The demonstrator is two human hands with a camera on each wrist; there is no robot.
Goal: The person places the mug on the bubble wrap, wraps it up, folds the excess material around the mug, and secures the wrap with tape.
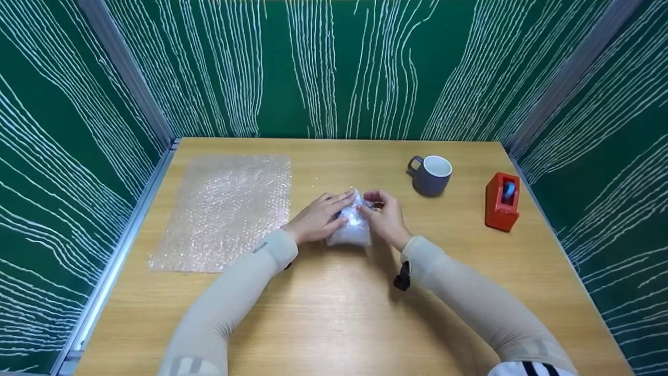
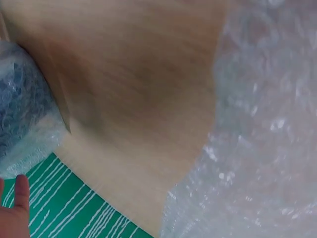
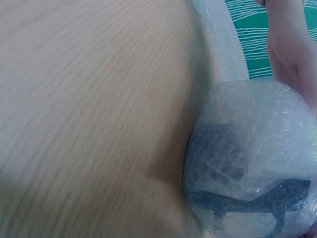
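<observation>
- Head view: the bundle [image 1: 348, 232] stands on the counter [image 1: 323, 324], midway across, directly between the left hand [image 1: 318, 216] and the right hand [image 1: 387, 219].
- Both hands touch it, so neither is nearer; it lies rightward of the left fingers and leftward of the right fingers.
- Its long axis seems to run away from the person, between the palms, though the hands cover its far part.
- Left fingers lie fairly straight against its left and upper side, thumb spread apart from them.
- Right fingers are bent and appear to pinch the bundle near its far right edge, a narrow grip against the thumb.
- Right wrist view: a dark thing [image 3: 218, 153] shows through the bubble wrap; its exact shape I cannot tell.
- Beyond the right hand is a mug [image 1: 430, 180], its handle leftward; farther right, a tape dispenser [image 1: 502, 203].
- Left of the bundle, a bubble sheet [image 1: 229, 209] lies flat.
</observation>
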